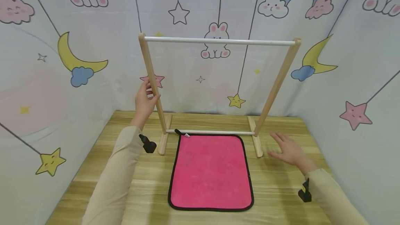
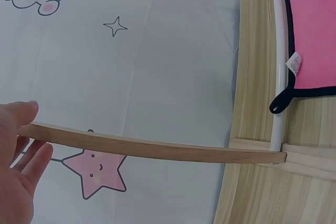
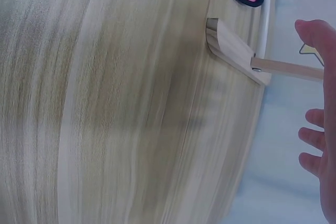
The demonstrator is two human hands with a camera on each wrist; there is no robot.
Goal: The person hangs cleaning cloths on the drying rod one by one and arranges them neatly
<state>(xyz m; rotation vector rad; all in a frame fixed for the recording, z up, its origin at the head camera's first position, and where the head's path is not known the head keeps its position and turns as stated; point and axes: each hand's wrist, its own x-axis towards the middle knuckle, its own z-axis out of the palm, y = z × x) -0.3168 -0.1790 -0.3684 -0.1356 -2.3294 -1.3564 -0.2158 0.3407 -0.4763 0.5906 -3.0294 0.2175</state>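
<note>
A wooden hanging rack stands at the back of the table, with a white top rail and a white lower rail. My left hand holds its left upright about halfway up, thumb on one side and fingers on the other; the left wrist view shows that upright passing between thumb and fingers. A pink towel with black edging lies flat in front of the rack, its black loop by the lower rail. My right hand hovers open, fingers spread, beside the rack's right foot.
The wooden table is enclosed by cartoon-printed fabric walls at left, back and right. The rack's right upright leans up to the top rail. In the right wrist view the right foot lies just ahead of my fingers.
</note>
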